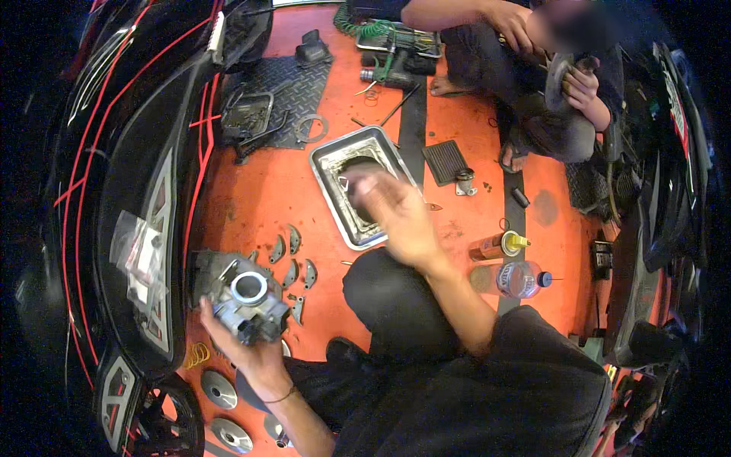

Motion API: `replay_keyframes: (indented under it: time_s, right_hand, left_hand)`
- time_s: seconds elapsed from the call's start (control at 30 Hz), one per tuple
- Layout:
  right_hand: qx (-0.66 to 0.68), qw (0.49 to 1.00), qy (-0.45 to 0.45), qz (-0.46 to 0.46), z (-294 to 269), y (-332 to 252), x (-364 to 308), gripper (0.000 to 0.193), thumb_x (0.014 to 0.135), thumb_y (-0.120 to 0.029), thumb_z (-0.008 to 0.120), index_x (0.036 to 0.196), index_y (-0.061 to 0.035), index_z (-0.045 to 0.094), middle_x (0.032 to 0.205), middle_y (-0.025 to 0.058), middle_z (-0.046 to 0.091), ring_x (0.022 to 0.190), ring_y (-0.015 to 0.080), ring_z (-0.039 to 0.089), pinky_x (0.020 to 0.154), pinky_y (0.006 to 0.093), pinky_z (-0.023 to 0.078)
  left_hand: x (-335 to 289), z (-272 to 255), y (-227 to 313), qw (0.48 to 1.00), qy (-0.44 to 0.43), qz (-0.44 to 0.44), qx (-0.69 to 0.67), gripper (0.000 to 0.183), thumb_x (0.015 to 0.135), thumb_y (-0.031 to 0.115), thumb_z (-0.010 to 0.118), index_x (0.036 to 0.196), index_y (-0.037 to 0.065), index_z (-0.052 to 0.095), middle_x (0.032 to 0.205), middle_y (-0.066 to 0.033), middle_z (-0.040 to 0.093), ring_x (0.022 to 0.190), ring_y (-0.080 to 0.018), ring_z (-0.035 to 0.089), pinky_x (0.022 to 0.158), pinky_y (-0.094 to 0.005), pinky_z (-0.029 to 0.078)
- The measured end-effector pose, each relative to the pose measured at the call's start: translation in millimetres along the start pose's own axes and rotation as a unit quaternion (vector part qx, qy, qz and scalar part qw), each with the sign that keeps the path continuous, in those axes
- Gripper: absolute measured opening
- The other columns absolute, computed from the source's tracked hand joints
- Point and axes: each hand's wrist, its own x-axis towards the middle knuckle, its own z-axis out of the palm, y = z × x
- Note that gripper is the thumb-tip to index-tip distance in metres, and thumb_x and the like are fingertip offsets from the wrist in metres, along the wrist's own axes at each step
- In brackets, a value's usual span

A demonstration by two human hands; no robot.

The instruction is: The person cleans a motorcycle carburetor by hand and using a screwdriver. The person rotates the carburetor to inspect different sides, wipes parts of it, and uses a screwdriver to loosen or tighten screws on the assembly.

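My left hand [247,354] is closed round the underside of a throttle body [263,295], a grey metal part with a round bright-rimmed bore facing up. My right hand [396,217] reaches over a rectangular metal tray [316,160]. Its fingers are smeared by motion, so I cannot make out whether they hold anything. Something dark lies inside the tray under the fingers, partly covered by them. Several curved clutch shoes [291,273] lie on the floor just right of the throttle body.
Across from me, a co-worker's hand [580,87] grips a round grey part. A spray can [491,246] and a plastic bottle [518,279] lie right of my knee. Metal discs [219,388] and a yellow spring [196,354] are at lower left, beside a black scooter [164,221].
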Motion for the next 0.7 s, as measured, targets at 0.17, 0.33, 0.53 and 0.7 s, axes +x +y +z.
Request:
replay_keyframes:
  time_s: [0.17,0.33,0.53,0.7]
  right_hand:
    - [-0.369,0.833,0.412,-0.002,-148.3,212.7,93.7,0.047,0.074,-0.005,0.071,0.114,0.002,0.049,0.107,0.0151,0.06,0.108,0.0262,0.055,0.093,0.0372,0.043]
    - [-0.603,0.618,0.499,0.074,-345.3,324.8,49.1,0.075,0.066,-0.041,0.079,0.118,0.0064,0.051,0.114,0.0222,0.06,0.106,0.0344,0.058,0.088,0.0479,0.047]
    - [-0.516,0.739,0.353,0.251,-336.7,346.7,63.3,0.097,0.065,-0.06,0.075,0.138,-0.0056,0.042,0.132,0.0203,0.051,0.122,0.039,0.047,0.098,0.0514,0.041]
    - [-0.426,0.809,0.38,0.141,-350.2,339.5,67.9,0.074,0.07,-0.048,0.077,0.123,-0.0018,0.054,0.118,0.0184,0.059,0.105,0.0325,0.057,0.088,0.0435,0.046]
  left_hand:
    - [6.3,-4.7,17.4,0.996,0.06,0.06,0.019,0.045,0.091,0.043,0.053,0.122,0.01,0.052,0.118,-0.0079,0.058,0.105,-0.0244,0.057,0.09,-0.0425,0.048]
    - [24.0,25.6,-1.9,0.999,0.004,0.006,-0.04,0.039,0.091,0.046,0.053,0.112,0.013,0.058,0.109,-0.002,0.063,0.1,-0.0175,0.06,0.086,-0.0368,0.05]
    - [29.8,14.6,-2.9,0.999,0.019,0.006,-0.04,0.041,0.093,0.044,0.052,0.112,0.008,0.058,0.101,-0.0048,0.067,0.092,-0.0174,0.065,0.082,-0.034,0.053]
    - [36.3,12.6,-13.6,0.998,-0.012,-0.031,-0.045,0.048,0.09,0.051,0.053,0.115,0.01,0.059,0.106,-0.0044,0.066,0.094,-0.0186,0.064,0.085,-0.0365,0.051]
